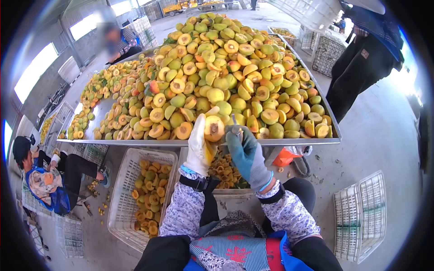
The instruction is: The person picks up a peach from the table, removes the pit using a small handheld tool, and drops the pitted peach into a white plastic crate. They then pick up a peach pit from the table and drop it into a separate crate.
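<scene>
My left hand (200, 147), in a white glove stained yellow, holds a halved peach (214, 128) with its cut face and brown centre showing. Just right of it, my right hand (245, 151), in a blue-grey glove, is closed around a small tool (236, 129) with a thin metal part; its full shape is hidden by the fingers. Both hands are at the front edge of a metal table (289, 142), which bears a large heap of halved and whole peaches (217, 77).
Below the table stand a white crate (118, 203) of peach halves and another partly hidden behind my hands. An upright white crate (360, 217) is on the right. A seated person (47, 180) is at left, another behind the table, and one stands at right.
</scene>
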`<move>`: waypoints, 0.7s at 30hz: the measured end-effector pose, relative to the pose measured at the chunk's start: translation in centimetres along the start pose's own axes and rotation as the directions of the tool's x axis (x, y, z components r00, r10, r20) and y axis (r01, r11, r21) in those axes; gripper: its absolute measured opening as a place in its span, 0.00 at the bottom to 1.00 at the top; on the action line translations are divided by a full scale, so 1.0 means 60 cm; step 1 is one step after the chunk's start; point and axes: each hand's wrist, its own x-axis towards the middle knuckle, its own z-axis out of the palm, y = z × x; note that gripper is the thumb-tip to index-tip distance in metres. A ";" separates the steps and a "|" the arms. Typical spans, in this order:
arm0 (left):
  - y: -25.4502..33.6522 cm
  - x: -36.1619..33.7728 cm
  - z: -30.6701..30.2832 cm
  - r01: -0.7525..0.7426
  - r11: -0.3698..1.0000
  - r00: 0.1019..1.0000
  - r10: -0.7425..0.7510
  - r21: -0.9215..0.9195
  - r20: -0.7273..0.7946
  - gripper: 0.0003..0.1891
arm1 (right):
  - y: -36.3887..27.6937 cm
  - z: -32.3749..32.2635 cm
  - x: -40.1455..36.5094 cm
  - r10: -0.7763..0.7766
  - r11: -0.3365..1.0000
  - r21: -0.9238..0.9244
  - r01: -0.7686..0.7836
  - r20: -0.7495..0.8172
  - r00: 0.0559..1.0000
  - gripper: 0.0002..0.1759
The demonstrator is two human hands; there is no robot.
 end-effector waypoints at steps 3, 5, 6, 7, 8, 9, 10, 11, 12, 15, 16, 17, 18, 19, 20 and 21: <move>-0.036 -0.003 -0.023 -0.053 0.993 0.999 0.053 0.109 0.000 0.24 | -0.005 -0.006 -0.014 -0.004 0.909 -0.417 0.015 0.027 1.000 0.13; -0.025 -0.004 -0.020 0.102 0.975 0.994 -0.106 -0.195 -0.012 0.26 | 0.023 -0.004 -0.022 -0.095 0.824 -0.551 0.127 0.087 0.992 0.11; -0.015 -0.006 -0.015 0.236 0.844 0.965 -0.263 -0.482 0.012 0.27 | 0.033 -0.004 -0.025 -0.141 0.769 -0.613 0.184 0.119 0.983 0.10; 0.001 -0.006 -0.007 0.333 0.613 0.913 -0.399 -0.716 0.083 0.29 | 0.031 -0.001 -0.026 -0.143 0.779 -0.602 0.175 0.100 0.985 0.10; 0.005 -0.009 0.000 0.317 0.606 0.912 -0.407 -0.730 0.058 0.29 | 0.025 0.002 -0.026 -0.146 0.790 -0.591 0.166 0.082 0.986 0.10; -0.002 -0.012 0.006 0.310 0.597 0.905 -0.423 -0.740 0.038 0.29 | 0.022 0.002 -0.026 -0.148 0.800 -0.579 0.157 0.064 0.987 0.10; -0.006 -0.013 0.012 0.301 0.590 0.899 -0.438 -0.749 0.017 0.28 | 0.032 -0.001 -0.025 -0.152 0.793 -0.585 0.167 0.076 0.986 0.11; -0.007 -0.012 0.018 0.290 0.584 0.893 -0.450 -0.758 -0.005 0.28 | 0.041 -0.004 -0.025 -0.174 0.760 -0.623 0.187 0.082 0.981 0.09; -0.001 -0.016 0.023 0.300 0.589 0.888 -0.459 -0.750 -0.006 0.27 | 0.049 -0.005 -0.024 -0.198 0.723 -0.659 0.207 0.090 0.976 0.08; -0.018 -0.021 0.028 0.248 0.672 0.912 -0.405 -0.698 -0.066 0.27 | 0.045 -0.002 -0.027 -0.163 0.699 -0.695 0.170 0.077 0.984 0.07; -0.018 -0.022 0.031 0.239 0.668 0.911 -0.406 -0.705 -0.075 0.26 | 0.043 0.000 -0.028 -0.134 0.704 -0.696 0.143 0.068 0.989 0.07; -0.015 -0.023 0.033 0.230 0.663 0.910 -0.406 -0.712 -0.085 0.26 | 0.045 0.001 -0.028 -0.148 0.699 -0.699 0.152 0.067 0.987 0.07; -0.011 -0.025 0.035 0.220 0.659 0.909 -0.406 -0.719 -0.095 0.25 | 0.049 0.002 -0.029 -0.161 0.694 -0.701 0.160 0.066 0.985 0.07; -0.006 -0.026 0.036 0.223 0.658 0.904 -0.415 -0.720 -0.100 0.25 | 0.052 0.004 -0.030 -0.174 0.689 -0.704 0.169 0.065 0.983 0.07; 0.000 -0.026 0.037 0.225 0.656 0.900 -0.423 -0.720 -0.105 0.24 | 0.053 0.005 -0.031 -0.157 0.699 -0.697 0.159 0.066 0.985 0.08; 0.005 -0.027 0.038 0.227 0.656 0.896 -0.431 -0.720 -0.111 0.24 | 0.053 0.006 -0.031 -0.142 0.709 -0.689 0.149 0.067 0.988 0.08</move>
